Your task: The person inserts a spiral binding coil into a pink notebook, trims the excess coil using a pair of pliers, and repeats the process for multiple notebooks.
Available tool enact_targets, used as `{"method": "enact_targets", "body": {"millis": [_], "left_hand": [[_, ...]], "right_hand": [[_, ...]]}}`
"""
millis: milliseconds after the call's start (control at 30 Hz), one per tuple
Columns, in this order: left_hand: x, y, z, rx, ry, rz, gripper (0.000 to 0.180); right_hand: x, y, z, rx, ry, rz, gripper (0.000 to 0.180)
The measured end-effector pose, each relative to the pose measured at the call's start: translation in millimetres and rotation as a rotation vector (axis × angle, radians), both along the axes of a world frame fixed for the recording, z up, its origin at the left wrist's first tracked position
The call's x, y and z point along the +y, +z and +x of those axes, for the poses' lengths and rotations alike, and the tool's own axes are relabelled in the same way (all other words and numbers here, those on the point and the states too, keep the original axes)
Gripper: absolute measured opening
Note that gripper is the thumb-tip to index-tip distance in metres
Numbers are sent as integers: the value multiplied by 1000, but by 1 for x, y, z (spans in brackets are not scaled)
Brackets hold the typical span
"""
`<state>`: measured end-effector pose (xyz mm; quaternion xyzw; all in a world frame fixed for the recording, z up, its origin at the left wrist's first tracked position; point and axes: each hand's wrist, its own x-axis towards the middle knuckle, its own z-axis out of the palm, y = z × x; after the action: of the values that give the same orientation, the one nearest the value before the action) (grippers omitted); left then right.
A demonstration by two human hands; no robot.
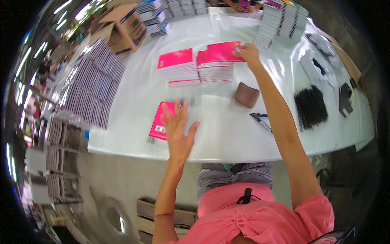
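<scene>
My left hand [178,132] is spread with its fingers apart, over the right edge of a pink notebook [159,129] that lies near the table's front edge. Whether the fingertips touch its cover I cannot tell. My right hand [247,53] pinches the right end of a pink-covered booklet [222,52] at the top of a stack. That booklet sits askew, shifted to the right over the pile [217,73] below. Just left of it stands a second stack of pink booklets [176,59].
A brown pad [246,95] and blue-handled pliers [261,121] lie by my right forearm. Black binding coils [310,107] are heaped at right. Tall notebook stacks stand at left [91,83] and back right [280,24]. A cardboard box [122,30] and another person's hands [243,7] are beyond.
</scene>
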<state>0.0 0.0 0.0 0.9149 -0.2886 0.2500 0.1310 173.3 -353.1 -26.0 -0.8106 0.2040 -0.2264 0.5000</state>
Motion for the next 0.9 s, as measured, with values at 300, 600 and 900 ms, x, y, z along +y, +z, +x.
{"method": "enact_targets", "body": {"millis": [300,600,900], "left_hand": [[-136,-74,-87,501,-293,-1141,99],[-73,-65,-140,680,-291,-1188,30],[-55,-46,-136,653,-185,-12,46]], "right_hand": [[88,-58,-248,-291,421,1117,40],[123,-84,-320,-144,694,1122,49],[84,-21,-336,-129,817,-228,35]]}}
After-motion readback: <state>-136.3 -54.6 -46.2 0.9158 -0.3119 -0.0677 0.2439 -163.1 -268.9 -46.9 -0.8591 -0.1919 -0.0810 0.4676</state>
